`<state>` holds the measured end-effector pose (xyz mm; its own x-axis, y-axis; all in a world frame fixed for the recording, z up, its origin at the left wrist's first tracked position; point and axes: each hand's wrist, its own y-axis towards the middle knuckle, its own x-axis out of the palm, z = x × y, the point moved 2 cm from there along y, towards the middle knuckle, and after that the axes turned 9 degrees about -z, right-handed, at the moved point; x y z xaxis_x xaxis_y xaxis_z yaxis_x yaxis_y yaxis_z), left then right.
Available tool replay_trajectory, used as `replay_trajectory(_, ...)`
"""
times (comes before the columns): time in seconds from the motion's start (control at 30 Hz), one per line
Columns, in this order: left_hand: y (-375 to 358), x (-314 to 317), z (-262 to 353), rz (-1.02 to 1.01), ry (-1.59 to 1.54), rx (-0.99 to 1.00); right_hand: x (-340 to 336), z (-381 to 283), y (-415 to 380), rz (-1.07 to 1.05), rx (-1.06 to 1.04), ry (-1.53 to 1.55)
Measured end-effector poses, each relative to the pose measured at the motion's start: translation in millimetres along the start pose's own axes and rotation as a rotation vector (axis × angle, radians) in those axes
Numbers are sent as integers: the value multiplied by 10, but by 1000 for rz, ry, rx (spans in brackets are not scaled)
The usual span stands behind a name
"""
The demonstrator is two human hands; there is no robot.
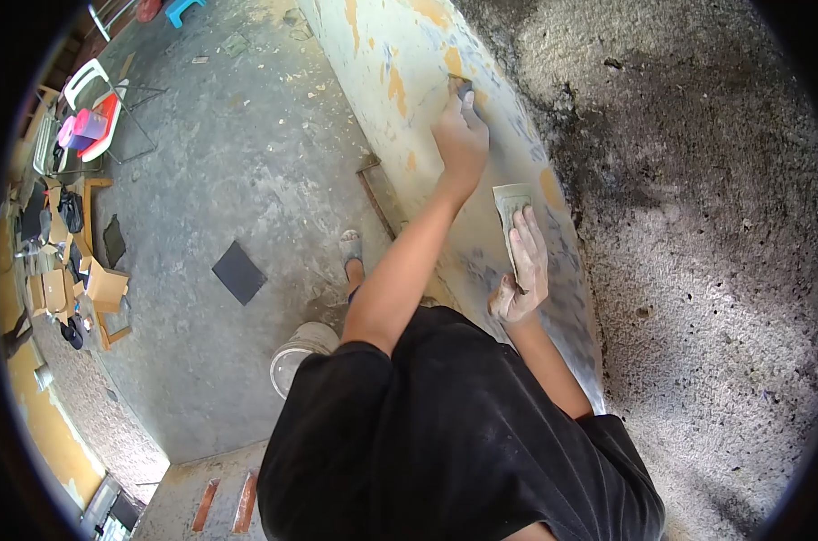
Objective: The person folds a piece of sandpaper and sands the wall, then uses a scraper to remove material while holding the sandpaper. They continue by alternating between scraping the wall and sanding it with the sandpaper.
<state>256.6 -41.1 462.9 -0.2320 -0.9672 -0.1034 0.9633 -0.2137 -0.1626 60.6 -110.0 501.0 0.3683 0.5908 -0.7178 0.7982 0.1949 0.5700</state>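
Both our hands rest on the long pale panel [400, 54] that runs away from us between the grey floor and the rough dark wall. Nearest, our right hand [524, 270] lies flat with the fingers spread almost straight, pressing a folded sheet of sandpaper [510, 200] against the panel; only the top part of the sheet shows beyond our fingertips, and we cannot tell how much of it lies under the palm. Farther up, our left hand [461, 135] is curled closed around a small dark block [461, 87], of which only a corner pokes out above the knuckles, so what it is stays hard to tell. Our black shirt [445, 433] fills the lower middle of the view and hides the near end of the panel. Beside our left arm, a foot in a sandal [351, 252] stands on the floor, and a pale bucket [301, 356] is half hidden behind our shoulder. A dark square sheet [239, 271] lies on the floor well apart from the panel. Far off on the left edge, a white and red chair [98, 108] and a clutter of boxes [102, 287] are small and warped by the lens.
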Motion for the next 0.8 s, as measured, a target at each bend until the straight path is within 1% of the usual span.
replay_trajectory(0.07, 21, 100, -163, 161, 55, 228, -16, -11, -2, 13, -9, 11)
replay_trajectory(0.1, -10, 229, -274, 162, 57, 237, -6, -25, -36, 14, 17, 13)
replay_trajectory(0.17, -324, 488, -416, 606, 164, 671, 33, -41, -93, 6, 48, 19)
replay_trajectory(0.2, -341, 502, -424, 609, 164, 671, 64, -35, -91, 8, 40, 20)
replay_trajectory(0.27, -309, 539, -473, 457, -39, 504, 66, -13, -65, 7, 31, 19)
replay_trajectory(0.3, -248, 395, -358, 459, -40, 505, 48, -1, -28, 3, 29, 2)
replay_trajectory(0.37, 3, 26, -128, -13, 73, 87, 65, 19, 6, 6, 38, -14)
replay_trajectory(0.4, 62, 15, -161, -22, 73, 86, 66, 43, 16, 21, 45, -7)
replay_trajectory(0.47, 133, 37, -234, 17, 208, 143, 31, 41, 0, 33, 49, -1)
replay_trajectory(0.5, 82, 132, -317, 17, 212, 150, 37, 29, -2, 24, 60, -8)
replay_trajectory(0.57, -293, 385, -481, 229, -16, 491, 49, 0, -37, 10, 73, -12)
replay_trajectory(0.6, -443, 423, -505, 231, -14, 493, 78, 2, -56, 22, 63, 11)
replay_trajectory(0.67, -644, 464, -519, 206, -2, 591, 103, 20, -26, 39, 49, 34)
replay_trajectory(0.7, -529, 492, -654, 106, -42, 472, 87, 24, -7, 46, 48, 28)
replay_trajectory(0.73, -407, 460, -616, 107, -42, 476, 74, 42, 19, 54, 44, 22)
replay_trajectory(0.8, -228, 348, -539, 249, -23, 498, 54, 95, 49, 66, 38, 5)
